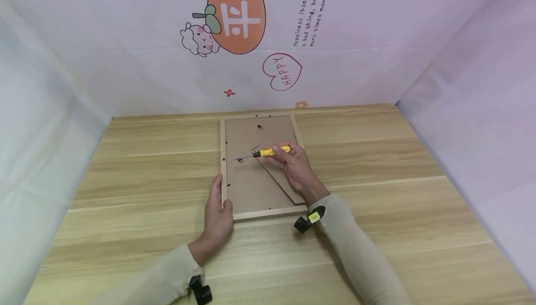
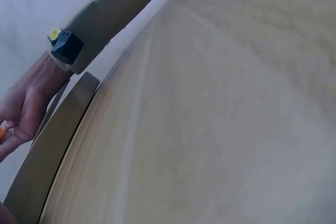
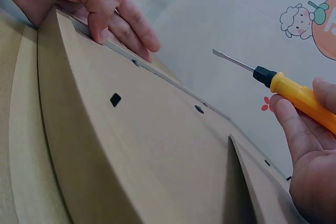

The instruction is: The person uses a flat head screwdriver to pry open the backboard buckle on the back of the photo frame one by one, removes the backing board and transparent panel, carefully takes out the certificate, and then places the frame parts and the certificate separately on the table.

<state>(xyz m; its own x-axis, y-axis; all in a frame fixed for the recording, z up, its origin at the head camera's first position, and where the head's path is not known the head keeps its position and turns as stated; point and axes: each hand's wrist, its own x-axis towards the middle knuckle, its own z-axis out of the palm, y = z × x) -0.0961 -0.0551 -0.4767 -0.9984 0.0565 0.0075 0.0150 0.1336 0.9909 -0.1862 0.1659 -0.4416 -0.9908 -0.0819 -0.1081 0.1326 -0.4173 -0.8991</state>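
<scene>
A wooden picture frame (image 1: pixel 268 213) lies back side up on the table, its brown backing board (image 1: pixel 247 184) facing me. A hinged stand leg (image 1: pixel 289 186) rises slightly from that board. Small black tabs and hanging hooks dot the back. My right hand (image 1: pixel 295 165) holds a yellow-handled screwdriver (image 3: pixel 294 90) over the board; its flat tip appears raised above the board in the right wrist view. At the lower left corner, my left hand (image 1: pixel 218 216) grips the rim, thumb on top and fingers stretched along the outer side.
The wood-grain table (image 1: pixel 138 193) spreads out around the frame. A white backdrop (image 1: pixel 146 72) with printed cartoons and lettering stands behind it, and white side walls (image 1: pixel 473 123) flank the table. Each sleeve carries a black wrist camera (image 1: pixel 309 220).
</scene>
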